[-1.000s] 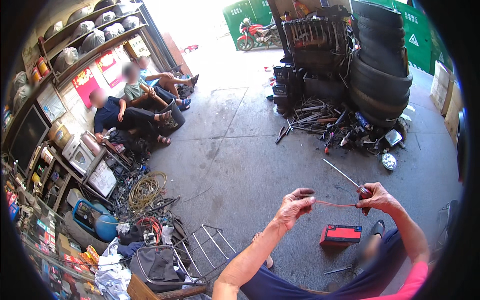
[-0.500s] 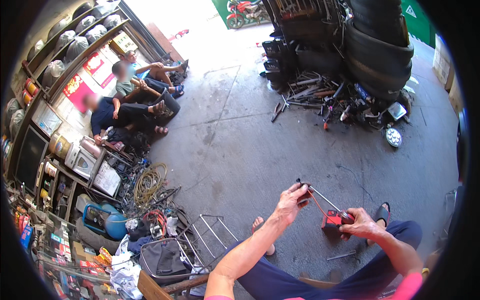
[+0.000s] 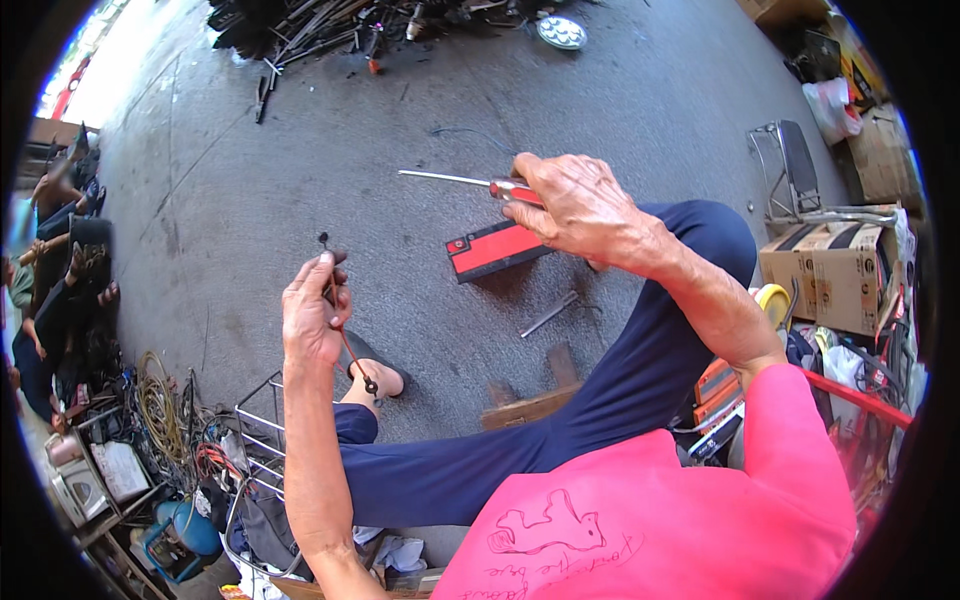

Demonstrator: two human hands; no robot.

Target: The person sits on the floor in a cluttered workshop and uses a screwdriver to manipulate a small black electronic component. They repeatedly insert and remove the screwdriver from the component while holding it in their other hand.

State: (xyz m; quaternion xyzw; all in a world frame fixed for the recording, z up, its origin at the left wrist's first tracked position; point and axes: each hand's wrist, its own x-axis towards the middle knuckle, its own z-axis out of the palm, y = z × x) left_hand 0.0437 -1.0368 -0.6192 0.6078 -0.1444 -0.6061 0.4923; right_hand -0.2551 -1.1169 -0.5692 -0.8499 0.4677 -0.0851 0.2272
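Note:
My left hand (image 3: 320,308) pinches a short red cable (image 3: 346,342) with dark end fittings; its lower end hangs free over my leg. My right hand (image 3: 570,208) is wrapped round the red-handled screwdriver (image 3: 444,176), its long metal shaft pointing left, apart from the cable. Below and behind my right hand a black battery with a red top (image 3: 482,254) lies on the concrete floor. A metal rod-shaped tool (image 3: 547,313) lies nearer my knees, beside a wooden piece (image 3: 528,406).
Scrap metal and tools (image 3: 312,30) and a round lamp (image 3: 561,34) lie ahead. Seated people (image 3: 45,330), coiled hoses (image 3: 152,390) and a metal rack (image 3: 258,430) are at left. Cartons (image 3: 832,275) and a folding chair (image 3: 788,170) stand at right.
The view has swung down and rightward. My hands have separated: the screwdriver shaft, near my left fingers half a second ago, is now apart from them, raised over the battery.

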